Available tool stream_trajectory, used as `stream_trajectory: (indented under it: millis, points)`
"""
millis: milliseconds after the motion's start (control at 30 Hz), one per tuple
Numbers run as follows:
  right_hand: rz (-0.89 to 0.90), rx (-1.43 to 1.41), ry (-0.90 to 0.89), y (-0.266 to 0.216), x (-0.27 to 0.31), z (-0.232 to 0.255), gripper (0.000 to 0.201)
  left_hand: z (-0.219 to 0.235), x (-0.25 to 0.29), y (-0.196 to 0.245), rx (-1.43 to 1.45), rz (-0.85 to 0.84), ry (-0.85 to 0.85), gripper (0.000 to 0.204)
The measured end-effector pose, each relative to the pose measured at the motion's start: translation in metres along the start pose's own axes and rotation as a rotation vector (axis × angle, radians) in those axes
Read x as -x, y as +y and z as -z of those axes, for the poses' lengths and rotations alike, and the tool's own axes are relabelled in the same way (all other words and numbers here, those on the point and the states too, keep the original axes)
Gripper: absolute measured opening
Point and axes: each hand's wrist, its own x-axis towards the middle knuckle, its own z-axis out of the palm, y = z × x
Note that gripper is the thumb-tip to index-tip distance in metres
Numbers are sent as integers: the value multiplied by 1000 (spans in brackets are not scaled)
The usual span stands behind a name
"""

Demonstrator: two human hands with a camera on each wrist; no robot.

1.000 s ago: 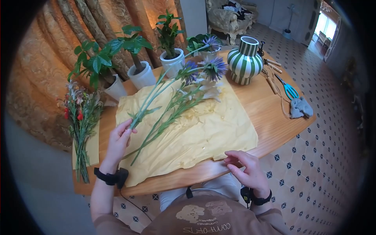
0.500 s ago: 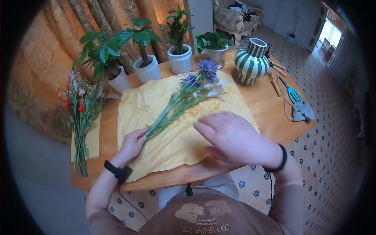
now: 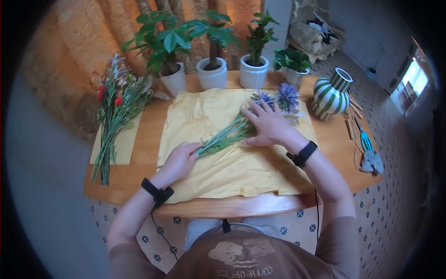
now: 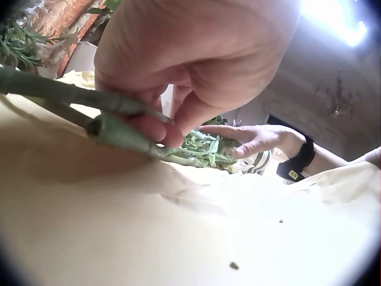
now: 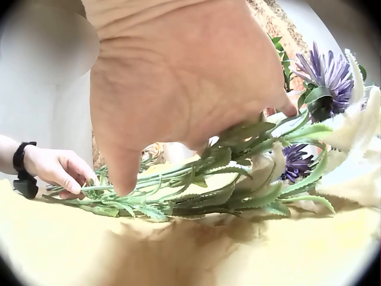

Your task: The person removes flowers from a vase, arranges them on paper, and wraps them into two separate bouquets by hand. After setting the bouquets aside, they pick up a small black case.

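My left hand (image 3: 176,162) pinches the lower stems of a few flowers near the middle of a crumpled yellow paper sheet (image 3: 269,169). In the left wrist view, thumb and fingertips close on the thick green stems (image 4: 122,134). The flowers have purple spiky heads (image 3: 288,96) and whitish petals (image 5: 354,134), with serrated green leaves (image 5: 223,196). My right hand (image 3: 270,126) spreads its fingers over the upper stems, just below the blooms. Seen from the right wrist, its fingertips reach down at the stems and leaves, palm facing them.
At the left lies a bunch of red and pale flowers (image 3: 111,116) on a yellow sheet (image 3: 124,146). Several potted plants (image 3: 212,74) line the back. A green-and-white striped vase (image 3: 331,95) stands at right, beside teal-handled scissors (image 3: 365,139) and a grey cloth (image 3: 371,162).
My right hand has moved from the table's front edge up and over the flowers, fingers spreading. The left hand has brought the stems down closer to the paper. The head view has shifted leftward.
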Motion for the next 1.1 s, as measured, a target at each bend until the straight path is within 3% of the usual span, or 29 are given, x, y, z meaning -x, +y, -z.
stream_trajectory:
  millis: [300,367,467,567,700,767,800,867,1100]
  points:
    - [26,-28,-80,-1,5,-11,100,4,3,7,-104,68,-66,33]
    - [-4,-27,-46,-3,7,-17,100,7,9,8,-118,-8,-30,39]
    - [13,-53,-43,-2,8,-19,100,40,24,36,-306,149,-106,49]
    - [17,-34,-51,-3,8,-19,100,73,53,64,-479,150,-54,60]
    - [15,-45,-63,-2,9,-23,101,87,73,81,-505,174,-55,71]
    - [16,-49,-47,-2,9,-24,101,83,68,89,-178,36,-292,78]
    - [14,-54,-48,-2,9,-25,101,74,63,92,-179,36,-288,78]
    - [10,-51,-46,-2,9,-25,100,46,49,92,-308,-94,-478,82]
    - [-38,-86,-32,-2,13,-29,98,6,6,61,-410,-22,-507,91]
